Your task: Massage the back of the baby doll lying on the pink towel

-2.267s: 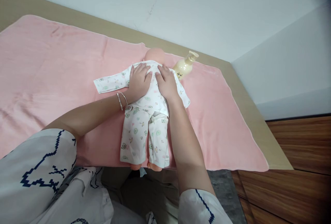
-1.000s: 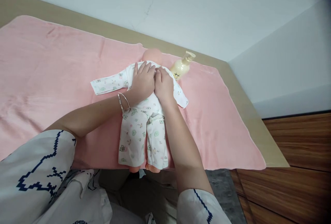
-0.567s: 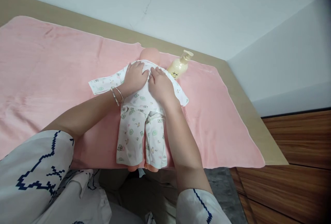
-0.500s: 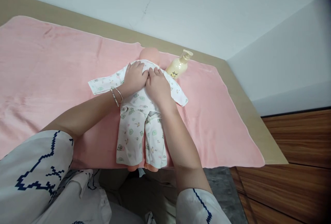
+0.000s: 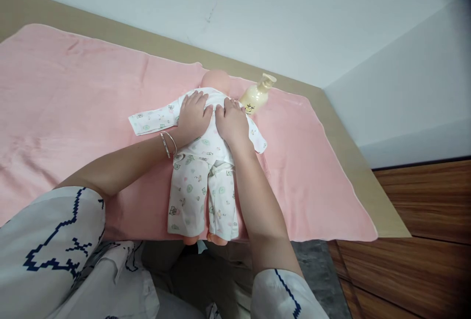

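A baby doll [image 5: 213, 147] in white printed pyjamas lies stretched out on a pink blanket [image 5: 305, 176], its bald head [image 5: 215, 81] away from me and its feet at the near table edge. Its face does not show. My left hand [image 5: 194, 117] rests flat on the left side of the doll's upper body, fingers extended. On the right side lies my right hand [image 5: 232, 120], also flat, with its fingertips near the doll's shoulder. A strip of printed cloth shows between the two hands. Neither hand grips anything.
A pale yellow pump bottle [image 5: 255, 97] stands just right of the doll's head, close to my right hand. The wooden table [image 5: 342, 132] borders a white wall [image 5: 279, 24] at the back. Wood-grain panels [image 5: 427, 206] are beyond the table's right edge.
My hands have moved apart: the right one has slid outward to the right, away from the left thumb. The doll and bottle appear slightly shifted right and down in view.
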`<state>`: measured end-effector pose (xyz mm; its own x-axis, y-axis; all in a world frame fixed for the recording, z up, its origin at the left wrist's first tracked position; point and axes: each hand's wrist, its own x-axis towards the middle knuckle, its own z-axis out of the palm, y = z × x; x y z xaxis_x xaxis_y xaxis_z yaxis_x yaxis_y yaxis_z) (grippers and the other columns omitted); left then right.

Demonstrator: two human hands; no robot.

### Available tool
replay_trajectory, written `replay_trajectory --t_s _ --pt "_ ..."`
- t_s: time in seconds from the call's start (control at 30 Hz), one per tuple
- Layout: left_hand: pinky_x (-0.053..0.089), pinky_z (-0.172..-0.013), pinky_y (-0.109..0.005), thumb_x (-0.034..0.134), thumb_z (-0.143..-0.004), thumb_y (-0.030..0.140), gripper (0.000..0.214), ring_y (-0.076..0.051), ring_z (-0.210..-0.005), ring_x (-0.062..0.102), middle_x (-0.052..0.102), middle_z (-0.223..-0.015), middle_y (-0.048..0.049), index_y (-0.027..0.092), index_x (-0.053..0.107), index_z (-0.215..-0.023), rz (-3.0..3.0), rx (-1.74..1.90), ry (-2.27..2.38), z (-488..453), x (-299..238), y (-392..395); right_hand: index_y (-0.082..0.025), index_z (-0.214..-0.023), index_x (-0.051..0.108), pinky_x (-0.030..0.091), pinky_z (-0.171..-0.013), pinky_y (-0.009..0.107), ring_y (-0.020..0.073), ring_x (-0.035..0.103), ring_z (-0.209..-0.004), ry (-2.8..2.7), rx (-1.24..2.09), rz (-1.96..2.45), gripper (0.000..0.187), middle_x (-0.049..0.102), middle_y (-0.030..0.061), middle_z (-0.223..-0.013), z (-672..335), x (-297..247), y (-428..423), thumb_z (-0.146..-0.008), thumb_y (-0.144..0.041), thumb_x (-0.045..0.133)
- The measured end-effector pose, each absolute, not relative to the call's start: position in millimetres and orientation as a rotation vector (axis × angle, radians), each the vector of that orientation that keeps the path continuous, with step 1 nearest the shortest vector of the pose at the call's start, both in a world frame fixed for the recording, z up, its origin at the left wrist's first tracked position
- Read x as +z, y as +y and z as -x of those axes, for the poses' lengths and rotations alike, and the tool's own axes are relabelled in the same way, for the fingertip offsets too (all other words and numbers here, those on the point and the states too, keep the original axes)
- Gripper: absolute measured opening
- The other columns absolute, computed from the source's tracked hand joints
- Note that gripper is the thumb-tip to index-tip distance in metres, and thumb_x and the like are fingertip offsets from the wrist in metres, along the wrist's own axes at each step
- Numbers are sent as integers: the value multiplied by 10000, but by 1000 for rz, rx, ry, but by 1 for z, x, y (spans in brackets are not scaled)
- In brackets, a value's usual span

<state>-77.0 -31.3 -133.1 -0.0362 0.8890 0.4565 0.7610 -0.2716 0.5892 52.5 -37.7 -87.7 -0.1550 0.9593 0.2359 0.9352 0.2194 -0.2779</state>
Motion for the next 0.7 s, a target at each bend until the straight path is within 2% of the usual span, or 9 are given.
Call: replay_trajectory --t_s 0.13,0.23,0.3,0.4,0.53,0.63,0.7 --pt "300 -1264 -502 412 -993 362 422 -272 -1429 483 608 -1447 -111 193 618 -1320 -2038 1286 1765 77 -137 -30 11 -1352 550 373 -1152 536 376 522 -1350 -2190 13 1791 477 584 285 -1392 -40 -76 -54 -1018 -240 319" --pt "322 -1254 -490 419 -991 354 411 -268 -1405 508 626 -1422 -109 194 628 -1306 -2037 1305 1770 77 -139 -29 -68 -1367 587 422 -1122 526 366 525 -1356 -2225 124 1710 462 588 234 -1414 -42 -73 -54 -985 -210 369" --pt "321 -1255 -485 419 -994 348 406 -262 -1402 511 628 -1422 -105 197 627 -1308 -2043 1294 1783 78 -139 -29 -116 -1389 592 401 -1158 516 338 478 -1414 -2209 218 1620 474 554 195 -1472 -50 -78 -46 -966 -211 400" --pt "300 -1266 -468 398 -1005 329 409 -245 -1421 493 609 -1450 -98 200 614 -1329 -2061 1229 1807 78 -135 -32 -136 -1467 521 293 -1240 510 298 348 -1513 -2174 310 1520 516 438 162 -1582 -64 -91 -29 -988 -291 411" --pt "301 -1265 -451 369 -1012 300 415 -219 -1413 502 611 -1456 -74 217 615 -1335 -2095 1180 1783 79 -130 -37 -181 -1510 457 225 -1258 561 289 263 -1552 -2217 331 1468 551 348 118 -1640 -73 -102 -18 -1015 -411 386" --pt "313 -1260 -457 368 -1012 294 407 -215 -1400 515 626 -1440 -56 230 627 -1319 -2092 1205 1792 78 -129 -38 -128 -1485 474 273 -1234 559 310 325 -1522 -2259 244 1496 540 410 159 -1601 -67 -95 -27 -1018 -368 347" --pt "313 -1262 -448 375 -1010 293 405 -216 -1407 506 621 -1442 -61 223 621 -1324 -2089 1199 1815 78 -129 -37 -117 -1380 574 385 -1161 528 329 469 -1420 -2278 155 1539 481 563 181 -1473 -61 -83 -38 -1002 -304 343"
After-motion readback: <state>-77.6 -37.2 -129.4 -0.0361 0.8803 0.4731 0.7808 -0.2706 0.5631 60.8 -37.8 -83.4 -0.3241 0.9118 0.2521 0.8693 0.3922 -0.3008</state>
